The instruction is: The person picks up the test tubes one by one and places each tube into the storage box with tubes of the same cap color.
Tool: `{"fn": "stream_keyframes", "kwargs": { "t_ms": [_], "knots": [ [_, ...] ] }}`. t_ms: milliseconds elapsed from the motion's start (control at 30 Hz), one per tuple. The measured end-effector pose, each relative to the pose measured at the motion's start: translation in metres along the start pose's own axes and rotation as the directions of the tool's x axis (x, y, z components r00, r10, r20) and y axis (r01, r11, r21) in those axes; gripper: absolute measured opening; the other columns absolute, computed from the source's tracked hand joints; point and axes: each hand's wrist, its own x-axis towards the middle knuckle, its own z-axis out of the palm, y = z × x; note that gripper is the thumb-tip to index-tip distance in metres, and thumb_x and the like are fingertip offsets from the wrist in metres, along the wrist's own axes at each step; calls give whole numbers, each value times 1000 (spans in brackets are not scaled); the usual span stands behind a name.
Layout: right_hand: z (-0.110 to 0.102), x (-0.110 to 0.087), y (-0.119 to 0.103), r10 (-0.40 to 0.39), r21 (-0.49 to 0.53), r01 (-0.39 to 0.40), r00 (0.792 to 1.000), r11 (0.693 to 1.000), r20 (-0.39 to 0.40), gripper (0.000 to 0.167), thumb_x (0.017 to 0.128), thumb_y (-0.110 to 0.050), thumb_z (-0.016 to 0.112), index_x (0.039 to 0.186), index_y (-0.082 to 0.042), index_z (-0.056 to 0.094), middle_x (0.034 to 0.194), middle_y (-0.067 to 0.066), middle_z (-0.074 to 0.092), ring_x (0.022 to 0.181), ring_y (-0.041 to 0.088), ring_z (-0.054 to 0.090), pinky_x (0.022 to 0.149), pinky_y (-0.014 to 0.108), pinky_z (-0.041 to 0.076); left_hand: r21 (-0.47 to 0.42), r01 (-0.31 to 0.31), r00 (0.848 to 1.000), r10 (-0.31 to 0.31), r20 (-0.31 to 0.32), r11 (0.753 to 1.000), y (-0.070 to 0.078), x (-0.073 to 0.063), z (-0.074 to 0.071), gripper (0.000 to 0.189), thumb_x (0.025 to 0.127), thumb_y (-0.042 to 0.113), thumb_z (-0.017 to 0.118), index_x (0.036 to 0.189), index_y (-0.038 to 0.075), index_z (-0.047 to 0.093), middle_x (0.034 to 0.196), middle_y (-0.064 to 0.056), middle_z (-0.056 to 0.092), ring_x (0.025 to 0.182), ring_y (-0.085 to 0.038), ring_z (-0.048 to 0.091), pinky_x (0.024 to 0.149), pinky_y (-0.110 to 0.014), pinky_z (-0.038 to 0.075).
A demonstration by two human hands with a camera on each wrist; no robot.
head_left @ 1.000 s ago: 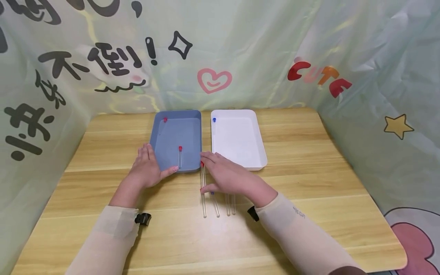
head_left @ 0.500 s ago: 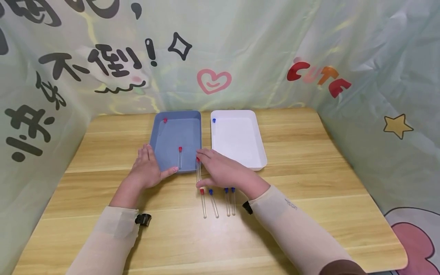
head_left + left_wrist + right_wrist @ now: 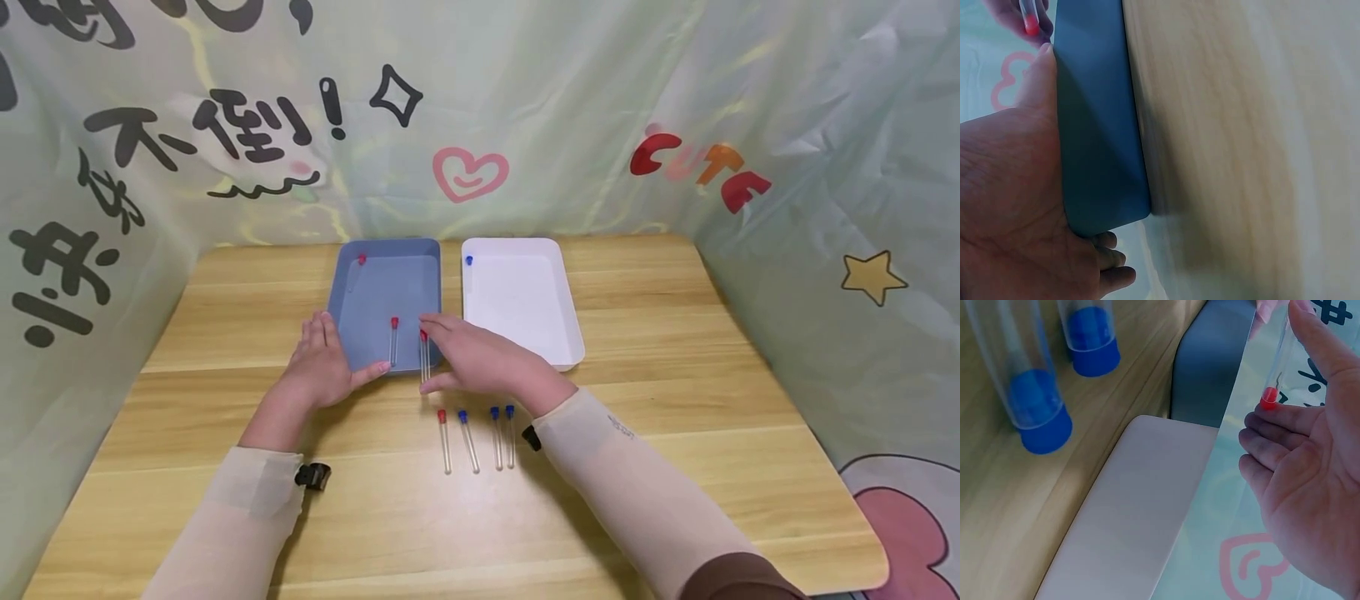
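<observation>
My right hand [image 3: 487, 358] pinches a clear test tube with a red stopper [image 3: 425, 358] lengthwise, thumb at the bottom end and a finger at the stopper. The tube hangs over the front right part of the blue-grey tray [image 3: 360, 308]. In the right wrist view the red stopper [image 3: 1269, 398] touches a fingertip. My left hand [image 3: 321, 367] rests against the tray's front left corner, thumb along the front rim and fingers along the left side. Inside that tray lie a red-stoppered tube [image 3: 393, 342] and, at the back left, another red stopper [image 3: 362, 260].
One red-stoppered tube [image 3: 445, 442] and three blue-stoppered tubes [image 3: 469, 442] lie on the wooden table [image 3: 637, 467] in front of the trays. To the right stands a white tray [image 3: 521, 300] with a blue stopper [image 3: 469, 261] at its back left. Fabric walls surround the table.
My right hand has carried the red-stoppered test tube left and away from me, from between the trays to over the blue-grey tray. The left hand stays in place.
</observation>
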Motion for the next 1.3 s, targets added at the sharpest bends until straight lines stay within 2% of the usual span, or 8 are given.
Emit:
{"fn": "stream_keyframes", "kwargs": {
  "t_ms": [633,867,1100,1300],
  "knots": [
    [0,27,4,-3,18,3,1000,1000,-7,102,99,-58,74,170,-1,29,182,14,26,169,28,27,137,42,29,-13,6,1000,-6,-5,1000,0,-1,-1,135,101,81,49,160,-23,-14,171,-45,-17,162,-65,-8,134,-70,11],
    [-1,38,5,6,11,-6,1000,1000,-18,104,97,-60,75,170,-1,30,181,13,27,169,28,28,137,41,29,-32,0,1000,0,0,999,-7,3,4,140,97,88,44,160,-21,-17,172,-43,-21,163,-62,-11,134,-70,8],
    [-1,45,5,2,-3,-2,1000,1000,-17,104,97,-60,74,170,-1,30,181,14,27,169,28,28,137,41,29,-42,5,1000,-6,-2,999,-6,2,3,143,94,92,44,161,-20,-16,172,-43,-19,163,-63,-10,134,-71,10],
    [0,51,7,13,-10,-13,1000,1000,-9,103,98,-56,75,170,1,28,181,15,26,169,29,28,137,39,30,-19,6,1000,-6,-5,1000,-2,0,1,136,99,83,47,161,-21,-15,172,-44,-18,163,-63,-9,135,-69,11]
  ]
}}
